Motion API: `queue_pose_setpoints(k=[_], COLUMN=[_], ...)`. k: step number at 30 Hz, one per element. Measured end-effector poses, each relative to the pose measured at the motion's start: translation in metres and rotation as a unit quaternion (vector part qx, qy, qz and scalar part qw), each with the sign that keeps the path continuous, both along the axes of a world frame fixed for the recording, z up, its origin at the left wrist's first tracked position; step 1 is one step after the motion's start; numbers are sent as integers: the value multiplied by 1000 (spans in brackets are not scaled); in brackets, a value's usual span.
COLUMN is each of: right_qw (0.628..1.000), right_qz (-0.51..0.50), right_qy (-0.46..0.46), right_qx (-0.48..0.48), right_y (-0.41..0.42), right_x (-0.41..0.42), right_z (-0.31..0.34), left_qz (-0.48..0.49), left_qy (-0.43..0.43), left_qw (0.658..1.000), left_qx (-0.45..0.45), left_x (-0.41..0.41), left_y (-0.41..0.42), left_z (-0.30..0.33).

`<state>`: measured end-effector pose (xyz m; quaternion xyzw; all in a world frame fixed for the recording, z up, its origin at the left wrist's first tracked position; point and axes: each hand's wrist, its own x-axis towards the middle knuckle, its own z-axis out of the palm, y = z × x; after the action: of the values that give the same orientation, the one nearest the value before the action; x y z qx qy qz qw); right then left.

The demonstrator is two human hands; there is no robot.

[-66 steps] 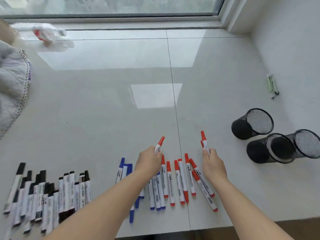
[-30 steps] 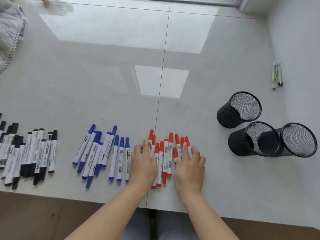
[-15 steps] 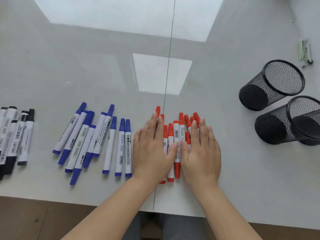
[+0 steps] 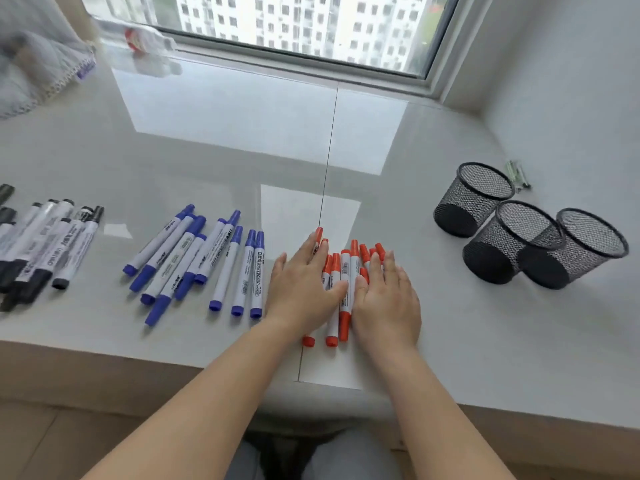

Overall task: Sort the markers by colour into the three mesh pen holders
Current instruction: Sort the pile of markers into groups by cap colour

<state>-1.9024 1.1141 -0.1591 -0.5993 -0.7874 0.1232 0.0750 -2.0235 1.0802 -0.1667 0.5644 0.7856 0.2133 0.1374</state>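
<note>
Several red markers (image 4: pixel 343 271) lie bunched together near the front edge of the pale ledge. My left hand (image 4: pixel 304 289) lies flat on their left side and my right hand (image 4: pixel 386 299) lies flat on their right side, fingers straight, pressing the bunch between them. Several blue markers (image 4: pixel 201 261) lie in a loose row to the left. Several black markers (image 4: pixel 45 244) sit at the far left. Three black mesh pen holders (image 4: pixel 474 199) (image 4: pixel 512 237) (image 4: pixel 585 247) stand to the right, and nothing shows inside them.
The ledge's front edge (image 4: pixel 346 386) runs just below my hands. A window (image 4: pixel 294 22) spans the back. A grey quilted cloth (image 4: pixel 34 64) and a lying plastic bottle (image 4: pixel 145 39) sit at the back left. Small green pens (image 4: pixel 517 174) lie by the right wall.
Earlier each hand held up a red marker; both were put down and the hands came flat onto the red bunch. Since half a second ago the view tilted up; the hands stayed put.
</note>
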Motion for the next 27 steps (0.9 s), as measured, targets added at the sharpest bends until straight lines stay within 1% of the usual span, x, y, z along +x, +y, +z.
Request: queue_pose_setpoints(k=[5,9,10,12,14,15,17,19,20,21,24,27], right_qw=[1000,1000,999,991,966,950,906,849,831,824,833,850], right_qz=[-17,-12,-9,-6,-35,-66,-144,-227,-261,-284,-304,-290], right_qy=[3,24,47,134,246,294,385,464,479,478,454,430], right_qx=[-5,-15,-6,24,65,85,107,109,110,107,80,95], right_y=[-6,-8,-8,-8,-6,-3,3,13,19,25,44,61], right_x=[7,8,9,14,27,36,57,78,88,98,117,124], right_z=[1,6,9,15,23,25,28,29,28,25,13,6], left_qz=[4,-6,-10,-8,0,-2,-14,-27,-33,-38,-52,-54], left_qy=[20,-12,-31,-91,-150,-162,-156,-145,-140,-139,-155,-188], left_qw=[999,999,998,994,988,987,987,988,988,988,986,981], left_qx=[-25,-50,-54,-55,-35,-18,22,50,52,48,27,13], left_x=[12,11,9,6,4,4,6,14,19,26,42,55], left_y=[-5,-4,-3,1,7,11,23,41,50,59,87,113], left_z=[1,8,12,23,35,41,56,70,75,78,77,66])
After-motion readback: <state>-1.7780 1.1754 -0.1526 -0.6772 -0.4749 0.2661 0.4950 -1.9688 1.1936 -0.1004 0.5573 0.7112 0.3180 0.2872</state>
